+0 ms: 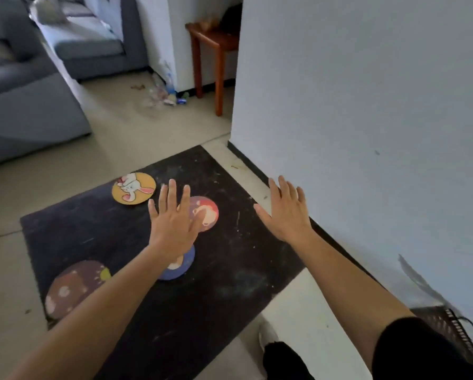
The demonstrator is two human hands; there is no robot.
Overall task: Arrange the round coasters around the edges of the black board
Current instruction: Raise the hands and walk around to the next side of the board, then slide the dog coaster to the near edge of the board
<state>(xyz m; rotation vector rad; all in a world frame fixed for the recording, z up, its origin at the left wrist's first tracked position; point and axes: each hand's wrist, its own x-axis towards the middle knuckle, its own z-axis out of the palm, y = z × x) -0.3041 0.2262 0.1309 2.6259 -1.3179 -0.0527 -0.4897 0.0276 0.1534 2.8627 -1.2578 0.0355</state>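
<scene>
Four round coasters lie on the black board point(230, 270), and you are holding none of them: both of your hands are spread flat, fingers wide, hovering empty. The red coaster point(206, 212) sits just past the fingertips of your left hand point(172, 223), partly hidden by them, well inside the board. The blue coaster point(182, 266) lies directly under your left wrist, mostly covered, also in the middle area. The yellow rabbit coaster point(134, 188) is up and to the left of your left fingers, close to the board's far-left edge. The brown coaster point(73, 287) is well back along your left forearm, at the near-left corner, its rim seemingly at or over the edge.

Your right hand point(284, 212) hangs over the board's right edge, next to the wall point(367, 105), with no coaster beneath it.

The risks from here, as I judge them: the blue coaster is out of your sight under your own arm, so reaching for the red one you may drag or flip the blue with your wrist. The coasters look thin and flat, so pinching one off the board may be fiddly; sliding could push it past the edge onto the floor point(147, 127). On the right side, the wall leaves you little room.
</scene>
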